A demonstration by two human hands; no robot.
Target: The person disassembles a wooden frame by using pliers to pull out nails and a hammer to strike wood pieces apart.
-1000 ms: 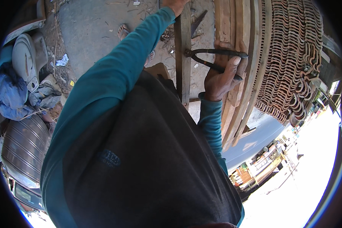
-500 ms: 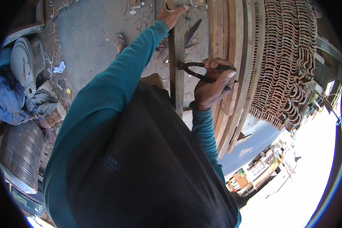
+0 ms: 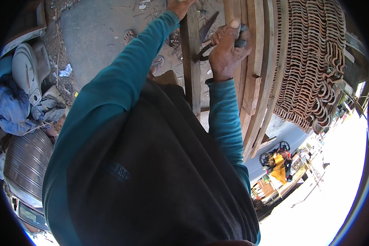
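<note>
Apparently midway: pincers (image 3: 199,54) sit with head at right edge of wooden beam (image 3: 191,78). Your right hand (image 3: 229,53) clamps round handles. Your left hand (image 3: 180,6) lies by beam's left edge, cut off by view; cannot tell whether its grip closes. Left over: pincers not yet clear of beam. What they bite, what's finished: too small to tell.

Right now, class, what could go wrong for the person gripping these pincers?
The pincers, gripped in the right hand with their head at the wooden beam, might slip, knocking knuckles against the neighbouring boards. The left hand, bare near the beam's far end, could catch a splinter. A dropped tool might hit the sandalled foot.
</note>
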